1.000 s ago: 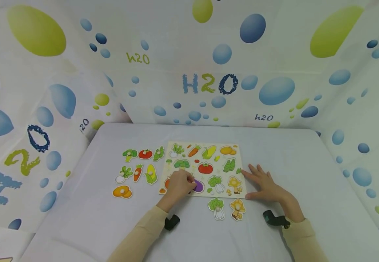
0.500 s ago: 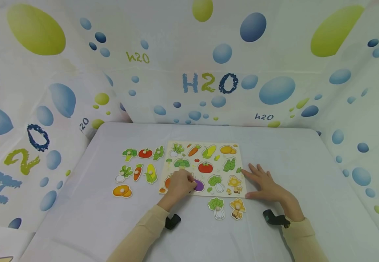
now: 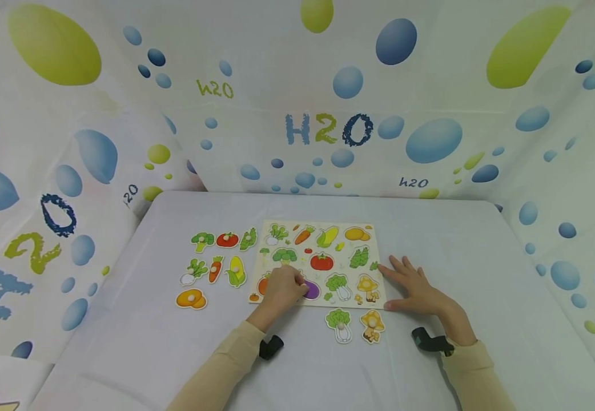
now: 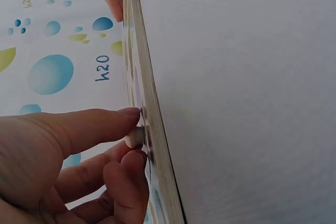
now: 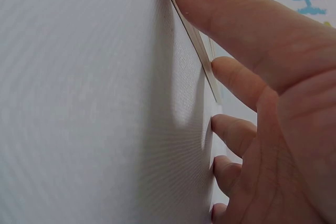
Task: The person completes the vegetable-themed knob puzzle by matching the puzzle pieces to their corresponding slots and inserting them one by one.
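Observation:
A wooden vegetable puzzle board [image 3: 297, 224] lies flat on the table. My left hand [image 3: 280, 290] is over its lower left part, covering some of the pictures. Thumb and fingers pinch a small round knob [image 4: 135, 137] in the left wrist view, on the purple eggplant piece [image 3: 312, 290], which sits at the board's lower row. At the board's right edge rests my right hand [image 3: 415, 290], fingers spread, thumb and index finger touching the edge. Below the board lie a bok choy piece [image 3: 339, 326] and a mushroom piece [image 3: 372, 326].
Left of the board lie several knobbed pieces: broccoli [image 3: 202, 241], tomato [image 3: 227, 240], green peas or asparagus-like piece [image 3: 248, 239], white radish [image 3: 193, 272], carrot [image 3: 216, 269], corn [image 3: 236, 271] and potato [image 3: 192, 298]. A printed curtain [image 3: 256, 103] stands behind the table.
The whole head view shifts very slightly. Both hands and all the pieces stay where they were, with the left hand still pinching the knob.

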The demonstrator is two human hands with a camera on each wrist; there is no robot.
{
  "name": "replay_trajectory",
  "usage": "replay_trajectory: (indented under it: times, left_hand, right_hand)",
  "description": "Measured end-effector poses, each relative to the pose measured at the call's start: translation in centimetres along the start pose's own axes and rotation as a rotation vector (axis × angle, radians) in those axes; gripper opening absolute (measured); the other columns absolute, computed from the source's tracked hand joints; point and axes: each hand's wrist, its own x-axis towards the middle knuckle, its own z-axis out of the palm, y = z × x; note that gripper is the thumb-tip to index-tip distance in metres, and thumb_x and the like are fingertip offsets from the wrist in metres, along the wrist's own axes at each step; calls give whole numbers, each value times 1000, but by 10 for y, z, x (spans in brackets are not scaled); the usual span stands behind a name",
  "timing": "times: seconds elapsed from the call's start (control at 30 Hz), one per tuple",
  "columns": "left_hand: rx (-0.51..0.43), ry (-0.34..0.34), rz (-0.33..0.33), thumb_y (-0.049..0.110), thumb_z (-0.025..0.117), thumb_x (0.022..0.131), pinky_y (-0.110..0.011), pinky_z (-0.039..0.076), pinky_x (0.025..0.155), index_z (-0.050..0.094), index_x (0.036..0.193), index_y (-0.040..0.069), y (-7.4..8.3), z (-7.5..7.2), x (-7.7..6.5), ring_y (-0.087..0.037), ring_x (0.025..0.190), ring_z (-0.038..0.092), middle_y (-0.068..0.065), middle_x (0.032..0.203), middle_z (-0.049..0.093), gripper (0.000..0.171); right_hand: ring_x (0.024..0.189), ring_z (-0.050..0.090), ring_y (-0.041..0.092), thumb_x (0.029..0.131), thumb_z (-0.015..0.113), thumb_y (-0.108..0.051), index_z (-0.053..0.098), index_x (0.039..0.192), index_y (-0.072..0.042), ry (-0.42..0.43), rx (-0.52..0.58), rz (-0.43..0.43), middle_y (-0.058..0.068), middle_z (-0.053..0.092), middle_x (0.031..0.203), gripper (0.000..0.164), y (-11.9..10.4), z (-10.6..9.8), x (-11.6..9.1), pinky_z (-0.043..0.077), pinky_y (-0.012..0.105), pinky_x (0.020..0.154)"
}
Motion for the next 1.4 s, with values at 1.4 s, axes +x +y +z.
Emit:
replay_trajectory:
  times: [1.4]
  left_hand:
    - [-70,-207,199,1,74,78,-16,39,56,75,76,5,40,46,-48,-3,61,43,5,63,59,5]
  right_hand:
    - [147,-5,50,76,78,-46,37,151,-14,-3,-26,9,25,12,161,90,5,3,3,-7,69,111]
